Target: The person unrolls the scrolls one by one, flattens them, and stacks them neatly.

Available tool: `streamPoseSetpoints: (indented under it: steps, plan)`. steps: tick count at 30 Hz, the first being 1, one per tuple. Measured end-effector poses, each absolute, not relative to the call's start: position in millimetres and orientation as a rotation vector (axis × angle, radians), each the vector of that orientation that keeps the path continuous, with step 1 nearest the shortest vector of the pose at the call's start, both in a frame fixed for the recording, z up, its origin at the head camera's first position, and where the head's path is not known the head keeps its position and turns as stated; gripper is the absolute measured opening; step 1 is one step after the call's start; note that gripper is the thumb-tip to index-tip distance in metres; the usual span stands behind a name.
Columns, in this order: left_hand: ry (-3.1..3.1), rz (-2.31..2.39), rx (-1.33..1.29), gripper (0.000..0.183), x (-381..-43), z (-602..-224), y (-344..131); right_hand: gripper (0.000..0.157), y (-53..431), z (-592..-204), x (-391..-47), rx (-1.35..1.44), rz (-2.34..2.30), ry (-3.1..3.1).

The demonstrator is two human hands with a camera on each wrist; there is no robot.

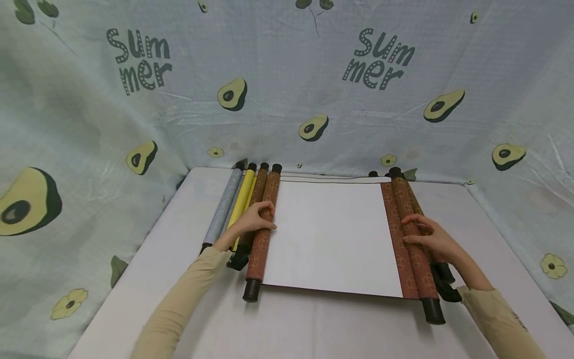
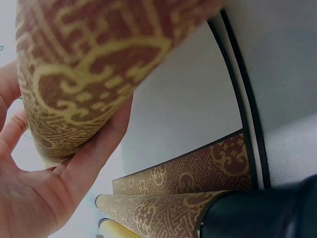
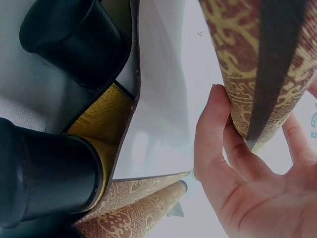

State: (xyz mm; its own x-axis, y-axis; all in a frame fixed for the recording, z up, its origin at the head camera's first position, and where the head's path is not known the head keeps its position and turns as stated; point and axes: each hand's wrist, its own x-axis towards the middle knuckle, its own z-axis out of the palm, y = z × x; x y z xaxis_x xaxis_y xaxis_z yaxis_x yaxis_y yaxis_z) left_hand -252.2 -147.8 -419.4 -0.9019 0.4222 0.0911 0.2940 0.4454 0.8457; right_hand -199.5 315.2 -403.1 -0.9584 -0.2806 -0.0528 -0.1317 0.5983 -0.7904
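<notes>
A hanging scroll with blank white paper [image 1: 332, 229] lies spread between two reddish-brown rollers bearing a gold pattern and black end knobs. My left hand [image 1: 253, 219] grips the left roller [image 1: 257, 257] near its middle, thumb on the paper side. The right roller [image 1: 421, 274] is held by my right hand [image 1: 435, 242], its fingers curled around it. In the left wrist view the patterned roller [image 2: 99, 64] sits between thumb and fingers. A dark strip runs along the roller [image 3: 237, 89] in the right wrist view, with fingers around its underside.
Under and left of the scroll lie a brown roller [image 1: 259, 187], a yellow roller [image 1: 242, 194] and a grey roller [image 1: 223, 207]. More black knobs [image 1: 444, 273] show beneath the right side. Avocado-print cloth [image 1: 278, 60] hangs behind the white table [image 1: 287, 329].
</notes>
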Motion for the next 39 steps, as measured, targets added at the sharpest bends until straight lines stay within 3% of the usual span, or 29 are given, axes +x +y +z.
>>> streamPoseSetpoints:
  steps: [15,25,39]
  plan:
    - [2.491,1.477,0.590,0.015,-250.0,-414.2,-151.5,0.044,326.6,-398.8,-194.4,-0.272,-1.270,2.651]
    - [2.521,1.486,0.656,0.029,-252.3,-415.6,-150.4,0.043,332.9,-400.5,-196.7,-0.265,-1.253,2.668]
    - [2.509,1.522,0.591,0.016,-252.1,-412.2,-155.6,0.045,343.4,-398.8,-196.7,-0.239,-1.257,2.665]
